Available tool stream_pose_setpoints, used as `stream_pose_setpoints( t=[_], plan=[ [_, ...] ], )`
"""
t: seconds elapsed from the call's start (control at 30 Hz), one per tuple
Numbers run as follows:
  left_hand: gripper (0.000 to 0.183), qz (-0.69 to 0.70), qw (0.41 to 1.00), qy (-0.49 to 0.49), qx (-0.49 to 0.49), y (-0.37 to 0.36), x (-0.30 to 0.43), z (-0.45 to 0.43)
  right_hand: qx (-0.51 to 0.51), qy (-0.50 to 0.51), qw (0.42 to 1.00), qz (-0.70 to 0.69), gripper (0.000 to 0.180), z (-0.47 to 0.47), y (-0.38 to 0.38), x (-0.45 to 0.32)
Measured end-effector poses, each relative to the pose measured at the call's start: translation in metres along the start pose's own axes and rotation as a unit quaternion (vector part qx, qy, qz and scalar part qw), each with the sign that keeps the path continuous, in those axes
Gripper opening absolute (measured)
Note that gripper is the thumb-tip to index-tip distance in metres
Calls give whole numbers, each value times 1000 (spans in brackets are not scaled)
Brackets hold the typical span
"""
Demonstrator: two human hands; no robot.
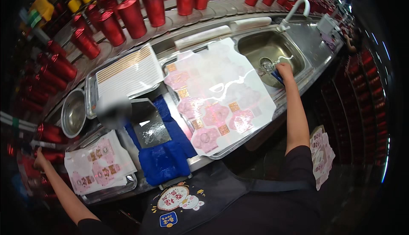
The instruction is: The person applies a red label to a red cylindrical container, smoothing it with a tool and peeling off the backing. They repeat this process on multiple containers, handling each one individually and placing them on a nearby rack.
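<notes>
My right hand is closed around a blue scraper-like tool above the stainless steel sink; its far end is hard to see against the water. To the left of the sink, a large wet sheet with pink and gold printed labels lies over a metal tray. My left hand is far out at the left, beside a red metallic tumbler. Whether its fingers grip the tumbler is too small and dim to tell. Nearest that arm lies a stack of printed label sheets on a metal tray.
A wet dark plate lies on a blue cloth. Behind are a striped white sheet, a metal bowl and a curved conveyor bearing red tumblers. A white faucet rises by the sink. A blurred grey object blocks part of the view.
</notes>
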State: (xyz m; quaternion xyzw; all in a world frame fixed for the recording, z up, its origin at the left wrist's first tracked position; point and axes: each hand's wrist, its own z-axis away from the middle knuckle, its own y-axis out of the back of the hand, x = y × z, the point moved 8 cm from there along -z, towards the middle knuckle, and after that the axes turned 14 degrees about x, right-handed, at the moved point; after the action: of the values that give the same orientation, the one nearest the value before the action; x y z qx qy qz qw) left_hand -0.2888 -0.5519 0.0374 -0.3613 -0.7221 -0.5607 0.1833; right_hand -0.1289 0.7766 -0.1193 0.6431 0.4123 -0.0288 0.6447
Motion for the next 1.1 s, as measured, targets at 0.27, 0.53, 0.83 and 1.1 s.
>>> stream_pose_setpoints(
  t=[0.27, 0.53, 0.83, 1.1],
  plan=[
    [85, 19, 974, -194, 115, -24, 4, -31, -43, -66, 996, -47, 27, 8, 35, 9],
    [84, 155, 914, -370, 57, 32, 88, 75, -189, -205, 958, 68, 36, 34, 3, 5],
    [58, 136, 905, -397, -70, 193, 115, 150, -321, -247, 914, 20, 38, 24, -53, 0],
    [83, 377, 792, -129, -463, 225, 108, 343, -321, -157, 932, 62, 25, -4, -80, 36]
  ],
)
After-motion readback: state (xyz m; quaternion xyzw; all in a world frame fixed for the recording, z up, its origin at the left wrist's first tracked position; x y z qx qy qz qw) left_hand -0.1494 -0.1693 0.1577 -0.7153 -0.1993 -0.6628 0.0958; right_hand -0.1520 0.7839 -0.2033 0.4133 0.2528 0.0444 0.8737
